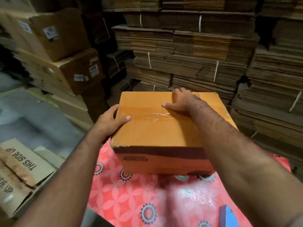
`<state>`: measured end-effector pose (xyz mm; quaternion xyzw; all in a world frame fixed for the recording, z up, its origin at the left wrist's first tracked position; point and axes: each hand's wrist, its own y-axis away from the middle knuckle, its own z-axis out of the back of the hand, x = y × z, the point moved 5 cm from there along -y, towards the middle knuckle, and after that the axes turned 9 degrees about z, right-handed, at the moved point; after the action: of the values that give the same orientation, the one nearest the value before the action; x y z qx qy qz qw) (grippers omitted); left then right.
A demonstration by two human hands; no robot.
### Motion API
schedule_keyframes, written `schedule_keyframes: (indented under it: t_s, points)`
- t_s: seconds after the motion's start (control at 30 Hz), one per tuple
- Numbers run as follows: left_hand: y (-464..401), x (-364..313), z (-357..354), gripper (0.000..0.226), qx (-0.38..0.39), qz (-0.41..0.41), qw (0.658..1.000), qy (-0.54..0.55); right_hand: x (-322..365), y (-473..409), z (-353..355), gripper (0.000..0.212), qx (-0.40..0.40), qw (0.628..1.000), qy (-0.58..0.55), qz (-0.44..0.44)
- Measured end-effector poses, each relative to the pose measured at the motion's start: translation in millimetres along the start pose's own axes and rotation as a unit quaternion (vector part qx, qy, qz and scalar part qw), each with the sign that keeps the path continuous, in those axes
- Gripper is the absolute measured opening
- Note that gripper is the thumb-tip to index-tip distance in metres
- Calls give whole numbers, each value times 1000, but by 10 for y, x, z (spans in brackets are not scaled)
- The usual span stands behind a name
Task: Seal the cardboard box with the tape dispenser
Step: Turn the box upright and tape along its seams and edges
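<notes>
An orange cardboard box sits on a worktop covered in a pink flowered cloth. Clear tape already runs along its top seam. The left hand cups the box's left edge, thumb on the tape; the right hand lies flat and spread on the far right of the lid. The step looks like pressing the tape down. Next would likely be turning the box or taking up the blue object at the near right, possibly the dispenser. A flattened carton on the left reads "THIS SIDE UP"; the box's front print is illegible.
</notes>
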<state>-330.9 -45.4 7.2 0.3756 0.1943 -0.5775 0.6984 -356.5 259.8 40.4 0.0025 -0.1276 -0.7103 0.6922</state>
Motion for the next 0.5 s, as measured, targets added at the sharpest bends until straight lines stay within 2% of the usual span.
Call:
schedule_keyframes:
  t_s: [0.07,0.1,0.17,0.2,0.23,0.27,0.3,0.37,0.4,0.43,0.5]
  points:
    - [-185,-172,112,93,-57,-14,986,-158,9,-59,20,100,-13,1000,7,-25]
    - [-174,-287,175,86,-111,-19,973,-201,6,-87,22,102,-17,999,10,-32]
    - [150,-473,253,58,-226,-39,959,-167,-3,-140,13,107,-24,999,26,-34]
    - [437,-486,233,44,-262,-44,957,-116,-13,-165,0,109,-28,998,38,-31]
    - [699,-427,151,36,-266,-42,961,-59,-21,-178,-9,110,-36,998,50,-30]
    - [948,-312,-4,38,-227,-22,974,-3,-22,-190,-18,110,-47,997,57,-31]
    - [1144,-193,-213,49,-151,5,987,45,-12,-196,-26,110,-60,996,60,-34]
    - [1402,-67,-659,97,25,50,995,88,29,-192,-69,109,-72,995,54,-50]
    - [1454,-49,-820,117,96,71,987,110,53,-190,-83,108,-77,994,47,-60]
    - [1476,-71,-908,128,143,93,975,141,81,-180,-86,107,-82,993,36,-73]
    - [1475,-210,-945,128,209,128,944,220,88,-120,-74,104,-86,990,17,-107]
